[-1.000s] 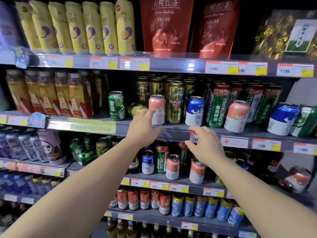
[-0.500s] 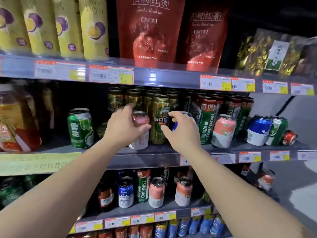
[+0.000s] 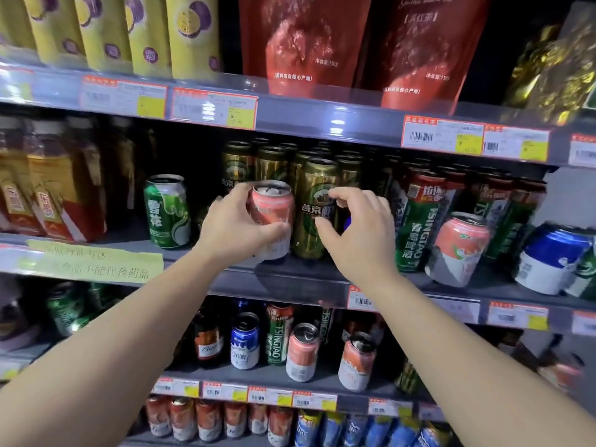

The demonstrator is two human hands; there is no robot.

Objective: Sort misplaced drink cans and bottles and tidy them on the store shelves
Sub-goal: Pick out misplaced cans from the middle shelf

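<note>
My left hand is wrapped around a pink can that stands upright at the front of the middle shelf. My right hand curls around a blue can just right of a tall gold-green can; only a sliver of blue shows between thumb and fingers. A short green can stands alone to the left. Further right are tall green Tsingtao cans, a leaning pink can and a tilted blue can.
Rows of gold-green cans fill the shelf behind my hands. Amber bottles stand at the left. The lower shelf holds mixed cans: blue, green, pink. Yellow pouches and red tea bags sit above.
The view has closed in on the middle shelf. My left hand went from touching the pink can to gripping it, and my right hand rose from the shelf edge onto the blue can.
</note>
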